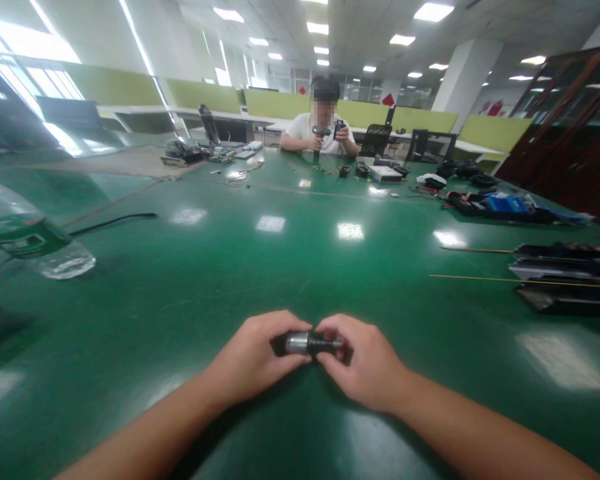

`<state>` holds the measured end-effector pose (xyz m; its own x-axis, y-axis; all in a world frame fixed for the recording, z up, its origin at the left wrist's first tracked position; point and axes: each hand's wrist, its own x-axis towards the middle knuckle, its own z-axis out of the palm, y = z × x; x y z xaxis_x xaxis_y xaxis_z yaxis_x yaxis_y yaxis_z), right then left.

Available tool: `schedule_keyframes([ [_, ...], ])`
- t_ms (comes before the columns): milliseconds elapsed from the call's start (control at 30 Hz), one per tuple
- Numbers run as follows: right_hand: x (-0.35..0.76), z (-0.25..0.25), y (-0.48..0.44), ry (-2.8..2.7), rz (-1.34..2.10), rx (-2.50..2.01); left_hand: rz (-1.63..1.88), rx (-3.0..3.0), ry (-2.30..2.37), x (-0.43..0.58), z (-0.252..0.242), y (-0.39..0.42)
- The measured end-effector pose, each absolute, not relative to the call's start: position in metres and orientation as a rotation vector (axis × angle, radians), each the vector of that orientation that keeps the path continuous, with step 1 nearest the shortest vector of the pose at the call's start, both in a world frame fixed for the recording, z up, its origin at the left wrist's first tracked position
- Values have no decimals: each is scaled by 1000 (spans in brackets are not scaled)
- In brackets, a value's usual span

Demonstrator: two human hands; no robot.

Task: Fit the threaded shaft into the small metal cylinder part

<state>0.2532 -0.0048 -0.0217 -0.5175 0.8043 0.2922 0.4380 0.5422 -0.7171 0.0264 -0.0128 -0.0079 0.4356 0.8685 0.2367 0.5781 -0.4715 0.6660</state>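
A small silver-and-black cylindrical part [303, 343], with a narrow tip at its right end, lies sideways between my two hands just above or on the green tabletop [260, 273]. My left hand [257, 353] curls its thumb and fingers round the silver left end. Round the black right end, near the thin tip, my right hand [367, 360] is closed with thumb and fingers. The fingertips of both hands come close together at the middle of the part. My palms hide the part's far ends, and I cannot tell whether it touches the table.
To the left a clear plastic bottle [63, 257] lies tilted, with a black cable [115, 220] behind it. Dark trays [565, 293] with thin rods stand at the right, near a blue-and-black bundle [510, 203]. Across the table a person [300, 130] holds a drill-like tool [320, 132].
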Motion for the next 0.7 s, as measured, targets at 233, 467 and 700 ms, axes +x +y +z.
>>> schedule_keyframes([
  [233, 255, -22, -5, -2191, 715, -893, 776, 2220, 1191, 29, -7, -15],
  [467, 255, -20, -5, -2204, 688, -918, 817, 2254, 1174, 32, -4, -16],
  [700, 256, -21, -4, -2229, 685, -898, 786, 2250, 1171, 33, -5, -17],
])
